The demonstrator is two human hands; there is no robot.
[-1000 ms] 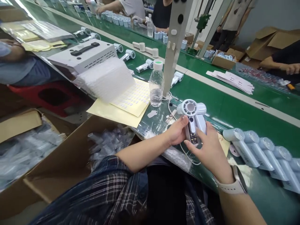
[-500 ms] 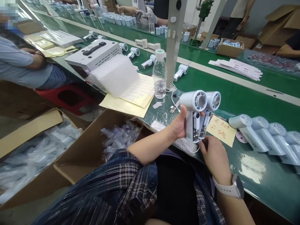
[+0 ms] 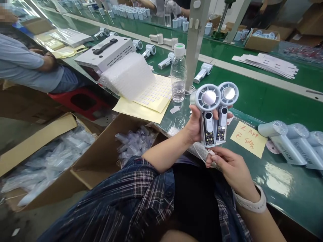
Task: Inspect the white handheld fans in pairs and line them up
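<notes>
While my left grip [image 3: 193, 127] clasps two fans [image 3: 209, 115] right of its thumb | I judge them light, stiff, slick | bare circuit boards [image 3: 209, 138] look fragile; handles [image 3: 209, 126] suit holding | lower right, my right grip [image 3: 233, 165] pinches a white cable [image 3: 211, 152]

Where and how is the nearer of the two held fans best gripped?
Probably by its handle, just under the round head, from the left and behind: the circuit board is exposed in front, the other fan stands close on the right, and the white plug in the right hand sits near the lower end.
</notes>
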